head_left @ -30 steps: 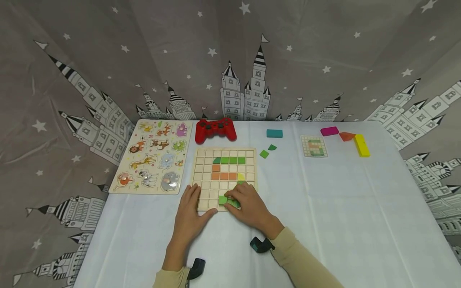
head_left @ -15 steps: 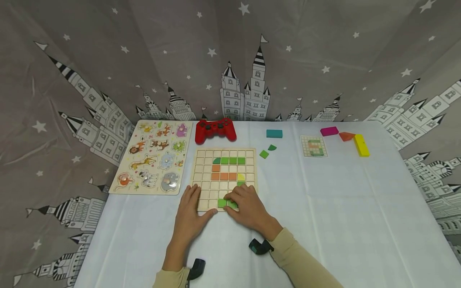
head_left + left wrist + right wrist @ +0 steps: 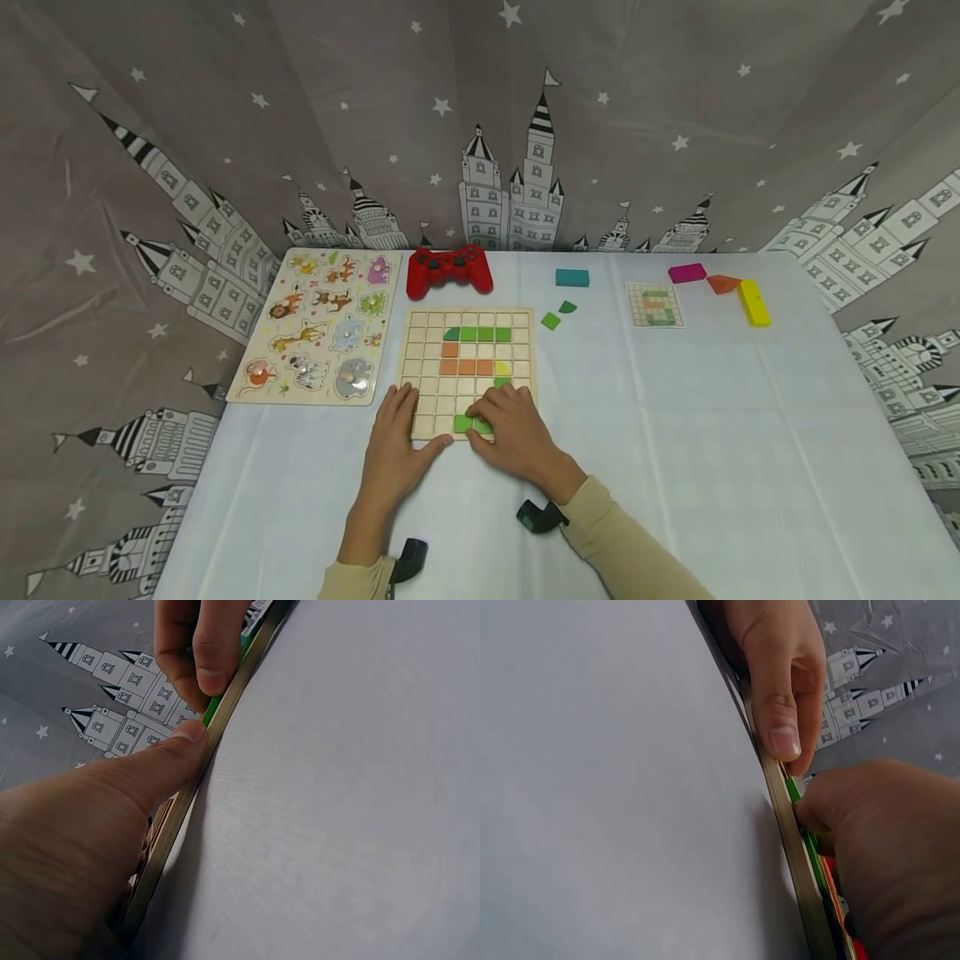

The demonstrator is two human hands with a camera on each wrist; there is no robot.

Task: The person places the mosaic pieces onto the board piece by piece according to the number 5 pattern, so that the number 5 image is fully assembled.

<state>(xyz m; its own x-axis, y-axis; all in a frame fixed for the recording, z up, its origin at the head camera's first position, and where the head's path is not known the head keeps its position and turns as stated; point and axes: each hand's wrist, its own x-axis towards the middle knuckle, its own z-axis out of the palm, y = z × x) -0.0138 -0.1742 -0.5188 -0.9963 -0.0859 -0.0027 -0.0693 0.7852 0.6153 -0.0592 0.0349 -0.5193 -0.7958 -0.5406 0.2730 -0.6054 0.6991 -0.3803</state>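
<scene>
A wooden grid board (image 3: pixel 429 383) lies flat on the white table with coloured tiles in its cells. My left hand (image 3: pixel 396 442) rests on its front left corner, fingers straight along the left side and thumb at the front edge. My right hand (image 3: pixel 517 429) is over the front right part, fingers bent and thumb against a green square tile (image 3: pixel 482 427) in the front row. Left of that lies another green square tile (image 3: pixel 462 423). Farther back are orange tiles (image 3: pixel 467 367), a yellow tile (image 3: pixel 502 367) and a row of green tiles (image 3: pixel 485 334). The right hand hides the front right cells.
An animal peg puzzle (image 3: pixel 315 325) lies left of the board, a red game controller (image 3: pixel 450 271) behind it. Right of it are a loose green square (image 3: pixel 551 321), a green quarter-round (image 3: pixel 567 307), a teal block (image 3: pixel 572 277), a pattern card (image 3: pixel 655 305) and a yellow block (image 3: pixel 753 303).
The front green tiles, raised and slightly askew a second ago, have shifted toward the front edge and now lie in line. The right hand moved slightly with them; the left hand stayed still.
</scene>
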